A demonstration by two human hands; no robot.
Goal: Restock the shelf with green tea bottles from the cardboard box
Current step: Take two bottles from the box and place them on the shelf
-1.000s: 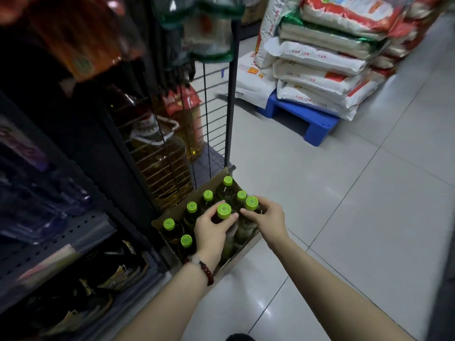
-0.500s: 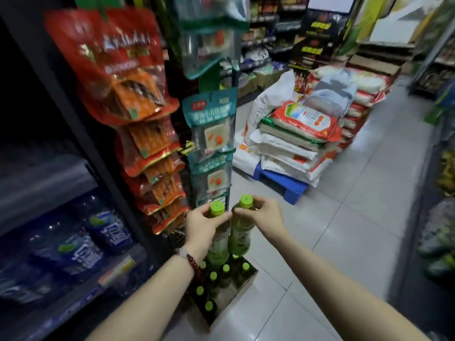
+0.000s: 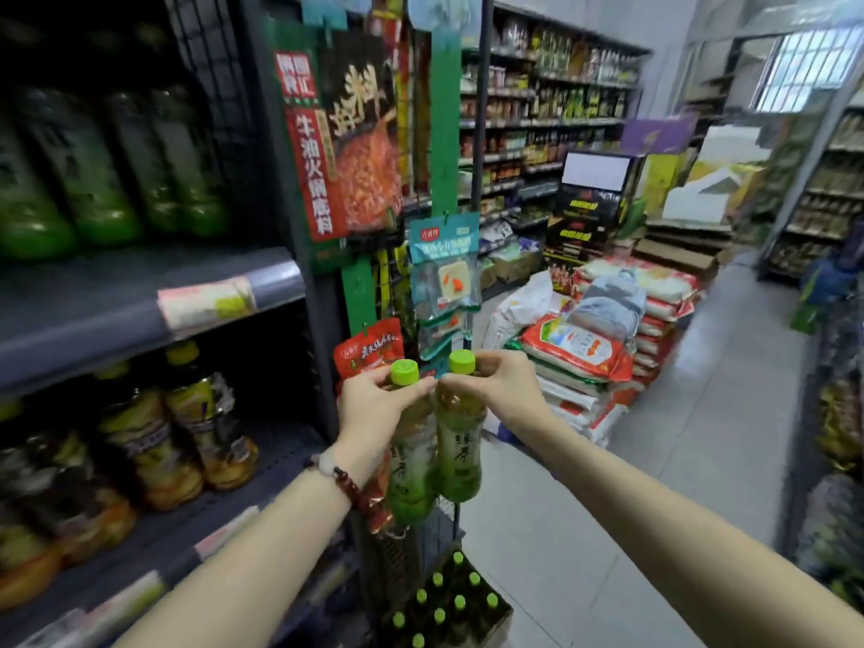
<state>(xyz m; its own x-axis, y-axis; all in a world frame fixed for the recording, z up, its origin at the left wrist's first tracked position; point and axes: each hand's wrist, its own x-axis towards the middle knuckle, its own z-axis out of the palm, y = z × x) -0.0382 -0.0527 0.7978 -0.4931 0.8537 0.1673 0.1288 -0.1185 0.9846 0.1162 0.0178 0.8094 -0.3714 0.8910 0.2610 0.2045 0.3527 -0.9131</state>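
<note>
Two tea bottles (image 3: 435, 451), one gripped in each hand (image 3: 374, 409), now lifted from the box (image 3: 495, 619) toward the shelf (image 3: 140, 315).

Left hand (image 3: 374, 404), right hand (image 3: 502, 390) each hold a green tea bottle (image 3: 458, 441)

Your left hand (image 3: 374, 409) covers the neck of its green tea bottle (image 3: 411, 470), and your right hand (image 3: 495, 390) hides the neck of the other bottle (image 3: 460, 449). The cardboard box (image 3: 495, 624) is cut by the bottom edge, so you see only caps. The shelf (image 3: 140, 311) bottles at left are blurred; their labels cannot be read.
</note>
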